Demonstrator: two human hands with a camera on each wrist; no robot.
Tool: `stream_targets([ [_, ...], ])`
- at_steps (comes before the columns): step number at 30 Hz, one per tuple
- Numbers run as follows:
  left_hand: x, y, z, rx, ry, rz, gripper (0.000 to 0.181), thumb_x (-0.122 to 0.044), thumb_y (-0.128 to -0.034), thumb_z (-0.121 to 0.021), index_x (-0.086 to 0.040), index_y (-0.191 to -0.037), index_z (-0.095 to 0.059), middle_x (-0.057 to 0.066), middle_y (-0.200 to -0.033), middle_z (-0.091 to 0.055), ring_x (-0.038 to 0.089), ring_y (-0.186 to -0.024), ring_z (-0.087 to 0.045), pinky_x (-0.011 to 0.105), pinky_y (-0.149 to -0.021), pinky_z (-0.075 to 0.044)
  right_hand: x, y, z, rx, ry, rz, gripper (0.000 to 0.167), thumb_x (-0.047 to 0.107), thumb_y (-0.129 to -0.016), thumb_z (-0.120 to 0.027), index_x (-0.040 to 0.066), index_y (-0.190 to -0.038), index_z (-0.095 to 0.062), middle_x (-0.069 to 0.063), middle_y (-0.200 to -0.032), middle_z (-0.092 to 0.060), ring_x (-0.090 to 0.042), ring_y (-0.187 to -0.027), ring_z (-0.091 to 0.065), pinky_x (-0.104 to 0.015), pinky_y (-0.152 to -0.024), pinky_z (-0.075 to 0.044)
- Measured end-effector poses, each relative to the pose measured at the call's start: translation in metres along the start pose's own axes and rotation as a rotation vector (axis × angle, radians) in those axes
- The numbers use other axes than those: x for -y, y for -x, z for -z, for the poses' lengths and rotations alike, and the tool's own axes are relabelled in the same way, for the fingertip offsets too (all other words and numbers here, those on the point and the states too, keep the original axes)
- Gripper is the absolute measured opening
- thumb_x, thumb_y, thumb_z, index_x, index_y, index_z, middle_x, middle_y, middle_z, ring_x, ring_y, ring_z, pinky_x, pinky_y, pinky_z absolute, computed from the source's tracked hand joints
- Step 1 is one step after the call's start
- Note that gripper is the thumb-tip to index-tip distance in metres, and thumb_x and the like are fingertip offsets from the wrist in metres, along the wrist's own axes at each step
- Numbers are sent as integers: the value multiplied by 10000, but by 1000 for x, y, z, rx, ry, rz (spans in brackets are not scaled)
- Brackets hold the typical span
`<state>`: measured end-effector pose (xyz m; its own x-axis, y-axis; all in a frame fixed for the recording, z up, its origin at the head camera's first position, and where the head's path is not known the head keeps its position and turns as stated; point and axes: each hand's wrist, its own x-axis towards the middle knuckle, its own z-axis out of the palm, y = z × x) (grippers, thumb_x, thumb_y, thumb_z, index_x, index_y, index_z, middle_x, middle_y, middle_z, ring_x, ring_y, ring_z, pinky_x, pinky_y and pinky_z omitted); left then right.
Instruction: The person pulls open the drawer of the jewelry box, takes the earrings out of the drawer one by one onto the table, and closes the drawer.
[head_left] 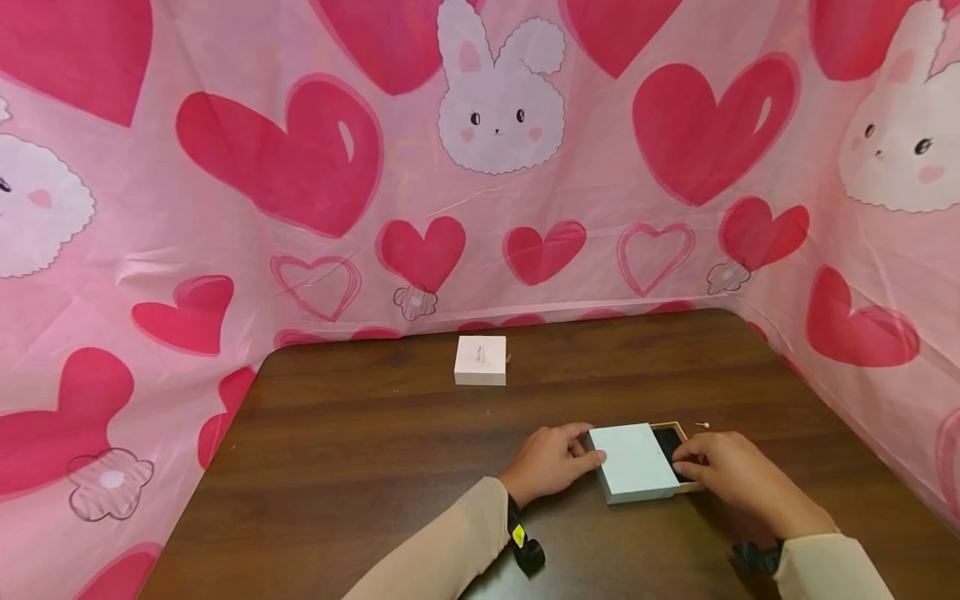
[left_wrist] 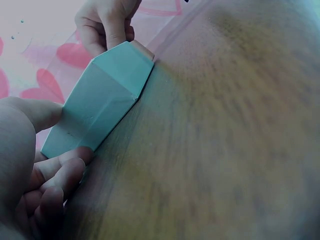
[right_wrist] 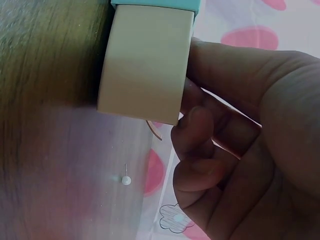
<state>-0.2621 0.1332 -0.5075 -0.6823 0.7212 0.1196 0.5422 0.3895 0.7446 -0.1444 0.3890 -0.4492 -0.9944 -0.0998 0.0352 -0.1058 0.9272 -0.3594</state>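
Note:
A pale blue jewelry box (head_left: pixel 636 462) lies on the table, its tan-edged drawer (right_wrist: pixel 145 65) partly slid out to the right. My left hand (head_left: pixel 546 462) grips the box at its left end, thumb on top and fingers along the side. Over the open drawer, my right hand (head_left: pixel 738 471) has its thumb and bent fingers down at the black insert (head_left: pixel 665 442). Whatever lies between those fingertips is hidden. Just beyond the right hand, a stud earring with a round pearl-like head (right_wrist: pixel 126 180) lies on the wood.
Farther back on the brown table (head_left: pixel 360 433) stands a small white box (head_left: pixel 481 358) with dark lettering on its lid. Pink cloth (head_left: pixel 420 192) with hearts and rabbits surrounds the table's back and sides. A short ribbon (right_wrist: pixel 154 130) sticks out by the drawer's end.

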Motion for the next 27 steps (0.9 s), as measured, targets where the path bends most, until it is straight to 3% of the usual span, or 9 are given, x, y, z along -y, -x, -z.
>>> stream_targets([
  [27, -3, 0, 1, -2, -4, 7, 513, -487, -899, -661, -153, -1286, -629, -208, -696, -584, -20, -611, -535, 201, -588, -423, 0, -3, -5, 32, 13, -37, 108, 135, -805, -777, 131, -903, -732, 53, -843, -662, -117, -741, -571, -405, -687, -492],
])
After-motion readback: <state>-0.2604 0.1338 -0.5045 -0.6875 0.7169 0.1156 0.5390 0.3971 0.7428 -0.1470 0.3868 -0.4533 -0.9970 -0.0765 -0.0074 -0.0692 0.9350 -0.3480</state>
